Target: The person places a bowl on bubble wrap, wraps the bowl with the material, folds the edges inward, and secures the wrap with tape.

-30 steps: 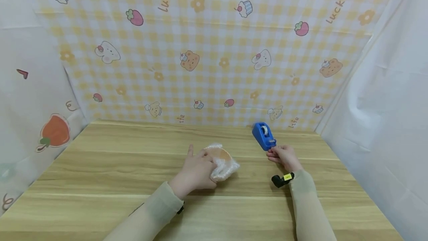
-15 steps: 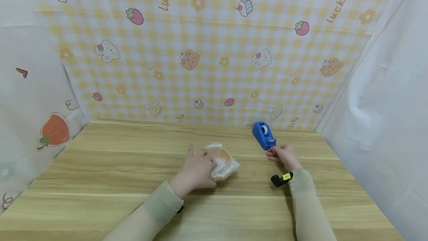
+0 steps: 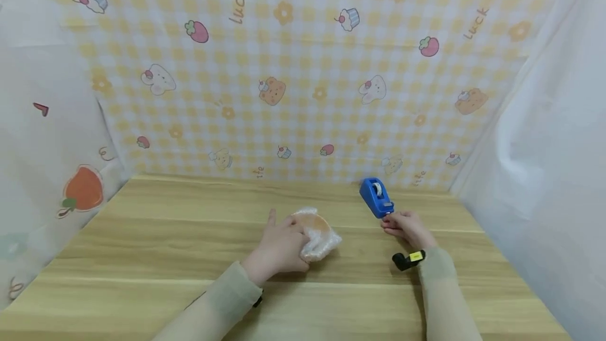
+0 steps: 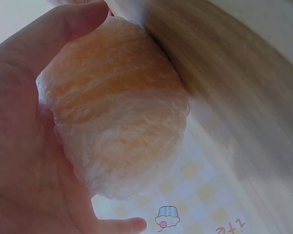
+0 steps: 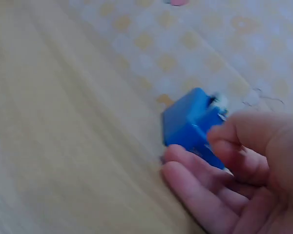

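Note:
My left hand [image 3: 281,249] grips a round, orange-tan object in clear bubble wrap [image 3: 322,243], low over the table. The wrapping blurs what the object is. In the left wrist view the bubble-wrapped object [image 4: 124,112] lies against the palm, thumb across one end and little finger stretched away. A blue tape dispenser [image 3: 375,198] with a roll of tape [image 3: 377,189] stands at the back right. My right hand [image 3: 409,229] is at its cutter end, thumb and forefinger pinched together on the tape's end; the clear strip hardly shows. The right wrist view has the fingers before the blue dispenser [image 5: 185,119].
The wood-grain table [image 3: 189,225] runs back to a yellow checked cloth [image 3: 303,109] with printed cartoons. White cloths hang at both sides, the right one [image 3: 544,172] plain. A black wrist camera [image 3: 402,262] with a yellow label sits at the right wrist.
The right hand has drawn slightly away from the dispenser, toward the right front. The left hand keeps its grip on the wrapped object. The whole head view has shifted a little.

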The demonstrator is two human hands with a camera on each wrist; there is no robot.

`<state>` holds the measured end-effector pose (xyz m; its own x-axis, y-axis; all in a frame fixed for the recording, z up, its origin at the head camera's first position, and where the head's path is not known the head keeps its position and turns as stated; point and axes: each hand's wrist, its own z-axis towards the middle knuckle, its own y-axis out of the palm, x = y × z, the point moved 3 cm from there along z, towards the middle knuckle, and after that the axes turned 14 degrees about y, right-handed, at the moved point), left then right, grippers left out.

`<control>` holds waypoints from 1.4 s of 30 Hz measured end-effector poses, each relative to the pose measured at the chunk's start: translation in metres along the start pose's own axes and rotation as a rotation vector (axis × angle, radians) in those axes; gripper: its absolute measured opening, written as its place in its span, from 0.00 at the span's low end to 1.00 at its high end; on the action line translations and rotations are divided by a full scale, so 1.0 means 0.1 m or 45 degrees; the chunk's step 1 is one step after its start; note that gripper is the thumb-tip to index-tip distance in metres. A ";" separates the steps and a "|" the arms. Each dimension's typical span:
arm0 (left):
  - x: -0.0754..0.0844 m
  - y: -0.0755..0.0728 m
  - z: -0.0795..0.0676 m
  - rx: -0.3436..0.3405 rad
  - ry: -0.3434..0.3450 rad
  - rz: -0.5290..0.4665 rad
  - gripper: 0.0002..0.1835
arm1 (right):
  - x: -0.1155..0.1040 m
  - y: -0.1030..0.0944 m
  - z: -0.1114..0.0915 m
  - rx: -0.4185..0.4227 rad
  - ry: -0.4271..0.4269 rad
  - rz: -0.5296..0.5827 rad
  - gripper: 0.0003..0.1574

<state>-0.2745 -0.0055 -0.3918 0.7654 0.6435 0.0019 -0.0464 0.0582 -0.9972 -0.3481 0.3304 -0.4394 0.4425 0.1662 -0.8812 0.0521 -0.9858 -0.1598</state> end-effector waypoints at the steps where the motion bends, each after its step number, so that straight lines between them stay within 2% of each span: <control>1: 0.00 0.00 0.00 0.001 -0.002 0.002 0.14 | 0.00 -0.03 -0.02 -0.051 -0.002 0.007 0.20; 4: -0.01 0.00 0.01 0.008 -0.020 0.021 0.14 | -0.04 -0.08 -0.07 -0.153 -0.034 0.004 0.22; 7: -0.01 -0.01 0.01 -0.003 -0.029 0.027 0.15 | -0.05 -0.11 -0.09 -0.198 -0.028 -0.046 0.21; 12: 0.03 0.01 0.01 -0.012 -0.010 -0.001 0.19 | -0.07 -0.11 -0.18 -0.190 0.009 -0.214 0.22; 17: 0.02 0.01 -0.01 -0.016 -0.017 0.012 0.22 | -0.28 0.04 -0.31 -0.194 -0.102 -0.432 0.22; 22: 0.05 0.02 -0.02 -0.035 -0.011 0.029 0.28 | -0.55 0.34 -0.47 -0.192 -0.291 -0.571 0.18; 26: 0.06 0.04 -0.02 -0.045 -0.015 0.046 0.30 | -0.76 0.69 -0.58 -0.236 -0.471 -0.663 0.14; 29: 0.05 0.05 -0.01 -0.046 -0.023 0.059 0.30 | -0.90 0.95 -0.63 -0.266 -0.562 -0.721 0.14; 34: 0.04 0.05 -0.01 -0.039 -0.024 0.063 0.30 | -1.03 1.31 -0.60 -0.372 -0.565 -0.798 0.15; 36: 0.05 0.05 -0.02 -0.036 -0.024 0.055 0.29 | -1.04 1.42 -0.57 -0.449 -0.553 -0.842 0.17; 39: 0.05 0.04 -0.02 -0.042 -0.023 0.059 0.28 | -1.02 1.56 -0.50 -0.542 -0.548 -0.938 0.20; 42: 0.07 0.02 -0.03 -0.062 -0.027 0.084 0.29 | -1.00 1.66 -0.44 -0.577 -0.521 -1.031 0.20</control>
<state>-0.2677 -0.0033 -0.3936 0.7478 0.6610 -0.0629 -0.0646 -0.0219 -0.9977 -0.3446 0.1490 -0.3586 -0.2126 0.7007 -0.6811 0.5726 -0.4755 -0.6679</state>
